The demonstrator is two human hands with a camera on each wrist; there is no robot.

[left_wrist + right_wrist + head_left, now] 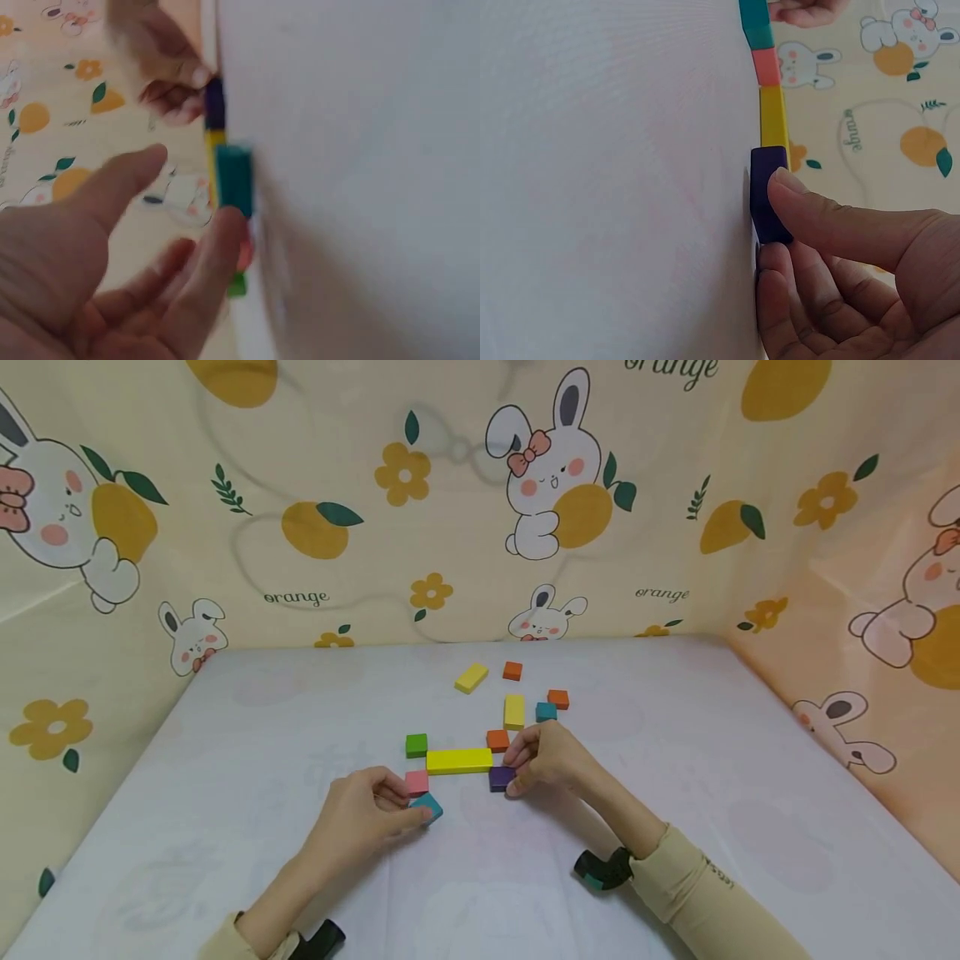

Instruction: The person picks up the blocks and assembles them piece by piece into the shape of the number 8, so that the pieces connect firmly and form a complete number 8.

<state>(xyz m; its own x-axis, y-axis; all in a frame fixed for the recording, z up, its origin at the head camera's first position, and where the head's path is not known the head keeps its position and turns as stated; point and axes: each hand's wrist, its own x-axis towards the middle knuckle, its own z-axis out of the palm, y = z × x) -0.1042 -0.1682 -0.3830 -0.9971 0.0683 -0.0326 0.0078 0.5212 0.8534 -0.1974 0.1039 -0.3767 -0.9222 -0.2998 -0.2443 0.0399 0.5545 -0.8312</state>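
My left hand [360, 810] is over a teal block [428, 807] that sits at an angle on the white table. In the left wrist view its thumb stands apart from the teal block, while one fingertip reaches that block's end. A pink block [417, 782] lies just beyond the teal one. My right hand [551, 758] pinches a purple block [763, 191], its thumb against the face and other fingers curled at the end. Between the pink and purple blocks runs a long yellow block [459, 762], with the purple one at its right end.
A green block [416, 745] sits behind the long block's left end, an orange block [497, 741] behind its right. Farther back lie two pale yellow blocks, two orange cubes and another teal block [546, 712]. Printed cloth walls [465, 527] border the table [225, 793].
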